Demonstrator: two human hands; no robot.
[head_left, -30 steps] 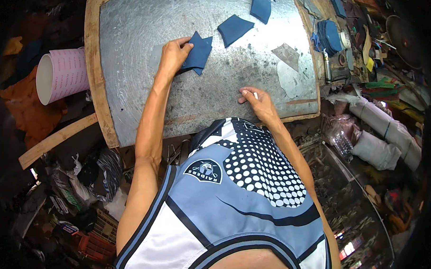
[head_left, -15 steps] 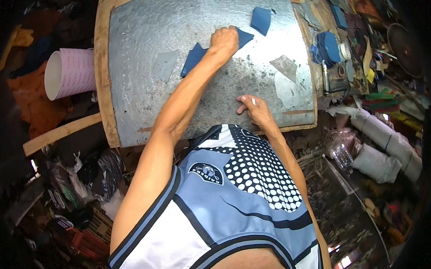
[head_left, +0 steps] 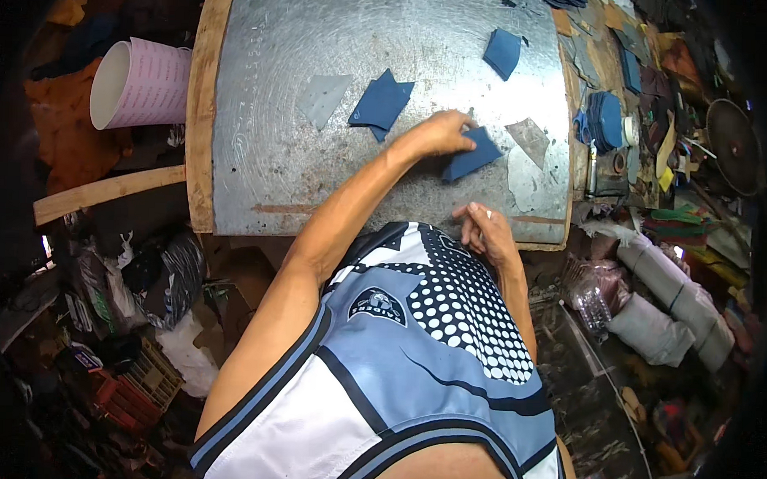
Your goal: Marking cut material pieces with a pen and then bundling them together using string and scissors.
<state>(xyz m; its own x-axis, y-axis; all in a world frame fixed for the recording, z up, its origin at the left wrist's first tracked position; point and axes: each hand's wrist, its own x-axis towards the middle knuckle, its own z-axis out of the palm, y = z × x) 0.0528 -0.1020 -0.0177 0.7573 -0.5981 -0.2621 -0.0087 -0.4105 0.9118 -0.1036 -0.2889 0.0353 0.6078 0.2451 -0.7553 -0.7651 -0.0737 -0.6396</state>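
Now | left hand (head_left: 442,133) outstretched, fingers pinching blue piece (head_left: 473,154) | right hand (head_left: 485,229) loosely curled, empty

Three loose blue pieces (head_left: 381,103) (head_left: 471,155) (head_left: 502,52) — two grey pieces (head_left: 323,97) (head_left: 528,137) — one pink-white roll (head_left: 142,82).

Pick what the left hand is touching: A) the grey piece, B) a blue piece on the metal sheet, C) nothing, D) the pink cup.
B: the left hand rests its fingers on a blue piece lying on the metal sheet.
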